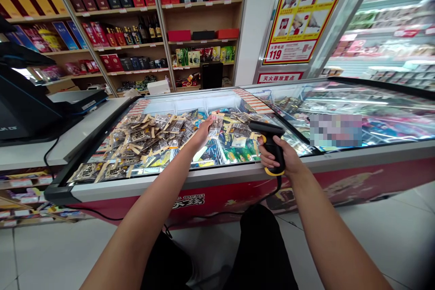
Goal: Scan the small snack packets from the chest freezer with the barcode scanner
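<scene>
My left hand (203, 132) reaches over the glass lid of a chest freezer (217, 176) and pinches a small snack packet (215, 125) with a pink label, held upright. My right hand (279, 156) is wrapped round the handle of a black and yellow barcode scanner (270, 141), its head pointing left toward the packet. A heap of similar brown and cream snack packets (142, 142) lies on the lid to the left of my left hand.
A black till screen (23, 108) stands on a white counter (64, 140) at the left. Wooden shelves of boxed goods (136, 18) fill the back wall. A red and yellow poster (302, 13) hangs at the right. The scanner's cable (217, 213) trails down the freezer front.
</scene>
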{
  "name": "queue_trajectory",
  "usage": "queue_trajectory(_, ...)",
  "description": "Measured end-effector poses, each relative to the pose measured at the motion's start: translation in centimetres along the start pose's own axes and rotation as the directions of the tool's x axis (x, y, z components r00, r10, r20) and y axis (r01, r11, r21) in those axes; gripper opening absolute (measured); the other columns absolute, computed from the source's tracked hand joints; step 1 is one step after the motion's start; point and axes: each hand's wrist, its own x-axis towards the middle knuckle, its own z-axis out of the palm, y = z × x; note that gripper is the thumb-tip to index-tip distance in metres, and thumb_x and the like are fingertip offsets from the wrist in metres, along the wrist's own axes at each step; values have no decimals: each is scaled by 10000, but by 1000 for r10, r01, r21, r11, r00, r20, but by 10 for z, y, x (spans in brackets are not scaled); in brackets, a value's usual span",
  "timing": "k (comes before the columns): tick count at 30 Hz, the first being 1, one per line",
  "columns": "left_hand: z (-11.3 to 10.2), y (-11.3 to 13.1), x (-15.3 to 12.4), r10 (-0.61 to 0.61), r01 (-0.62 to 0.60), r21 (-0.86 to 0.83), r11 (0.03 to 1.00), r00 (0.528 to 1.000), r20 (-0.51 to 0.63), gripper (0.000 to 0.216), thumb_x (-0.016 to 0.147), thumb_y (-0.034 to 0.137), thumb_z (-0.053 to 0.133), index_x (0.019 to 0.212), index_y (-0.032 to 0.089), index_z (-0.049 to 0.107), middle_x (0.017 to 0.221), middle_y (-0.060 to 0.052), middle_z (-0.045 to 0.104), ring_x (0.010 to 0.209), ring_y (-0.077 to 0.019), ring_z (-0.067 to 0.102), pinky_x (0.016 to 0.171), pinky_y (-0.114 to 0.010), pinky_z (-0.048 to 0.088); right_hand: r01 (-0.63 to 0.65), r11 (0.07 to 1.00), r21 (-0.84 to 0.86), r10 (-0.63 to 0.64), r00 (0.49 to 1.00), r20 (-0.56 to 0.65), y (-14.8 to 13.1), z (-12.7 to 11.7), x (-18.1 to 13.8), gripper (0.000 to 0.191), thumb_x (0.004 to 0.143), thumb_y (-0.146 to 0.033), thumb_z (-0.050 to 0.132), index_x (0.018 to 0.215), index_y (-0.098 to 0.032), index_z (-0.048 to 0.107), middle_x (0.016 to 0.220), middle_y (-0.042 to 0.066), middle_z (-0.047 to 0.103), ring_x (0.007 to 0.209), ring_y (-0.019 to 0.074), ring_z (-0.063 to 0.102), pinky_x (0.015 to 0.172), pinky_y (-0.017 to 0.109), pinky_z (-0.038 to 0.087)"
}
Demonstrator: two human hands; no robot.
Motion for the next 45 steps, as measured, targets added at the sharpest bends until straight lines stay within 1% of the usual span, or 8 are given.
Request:
queue_trajectory(5, -2, -3, -3, 12, -13, 32, 999, 1000, 23, 546, 1005, 343, 544, 1550, 314, 576, 1496, -34, 675, 1505, -291, 520, 1266, -474, 356, 12, 1000, -11, -12, 1000, -9, -1, 3, 0, 438, 908, -636, 713, 989, -225, 583, 563, -86, 431, 362, 60, 222, 389, 217, 245)
queue_trajectory(10, 3, 0, -9, 80, -95, 104, 990, 987, 139, 545, 1028, 386, 503, 1554, 260, 569, 1476, -66, 682, 1442, -297, 584, 1260, -459, 374, 6, 1000, -12, -7, 1000, -13, 0, 2, 0, 447, 900, -637, 729, 980, -222, 583, 568, -88, 434, 364, 57, 225, 396, 220, 245)
queue_trajectory(19, 7, 6, -14, 21, -25, 57, 998, 997, 68, 534, 1036, 317, 548, 1566, 253, 558, 1529, -74, 652, 1552, -307, 466, 1268, -452, 383, -2, 1000, -15, 1, 1000, -22, 0, 1, -1, 436, 910, -635, 714, 979, -232, 564, 576, -88, 428, 368, 65, 238, 393, 226, 252)
queue_trajectory(24, 7, 5, -16, 51, -64, 114, 991, 992, 113, 517, 1044, 336, 549, 1548, 224, 585, 1590, -78, 599, 1610, -308, 371, 1302, -454, 325, 2, 1000, -24, -3, 1000, -18, -1, 4, -1, 442, 906, -630, 726, 977, -222, 572, 572, -83, 447, 368, 59, 251, 391, 218, 240)
queue_trajectory(30, 15, 8, -21, 77, -95, 82, 992, 976, 202, 484, 999, 313, 625, 1482, 301, 654, 1615, -18, 577, 1611, -278, 373, 1337, -439, 246, 11, 999, -39, -12, 1000, -4, -3, 7, -1, 433, 925, -627, 708, 990, -222, 569, 583, -82, 469, 372, 62, 257, 405, 221, 269)
queue_trajectory(36, 15, 4, -19, 50, -75, 104, 992, 974, 222, 543, 1016, 364, 612, 1550, 272, 582, 1632, -47, 559, 1633, -306, 322, 1341, -459, 231, 13, 1000, -20, -12, 1000, 9, -3, 8, -1, 422, 928, -611, 717, 1002, -215, 591, 581, -81, 483, 372, 59, 270, 417, 218, 302)
queue_trajectory(41, 9, -11, -2, -11, 10, 134, 991, 1000, 6, 665, 1014, 388, 552, 1650, 261, 404, 1738, -73, 401, 1671, -265, 218, 1345, -431, 201, 68, 997, 45, -69, 997, 19, -2, 3, 0, 419, 921, -603, 722, 1014, -211, 609, 568, -87, 477, 356, 55, 246, 400, 212, 302)
queue_trajectory(45, 14, -13, 14, -9, 35, 231, 972, 994, -111, 609, 1009, 294, 535, 1598, 224, 396, 1673, -133, 477, 1548, -268, 452, 1269, -412, 343, 84, 994, 73, -86, 996, 27, -3, 2, 2, 414, 920, -595, 724, 1026, -210, 615, 558, -92, 473, 353, 49, 230, 394, 199, 303)
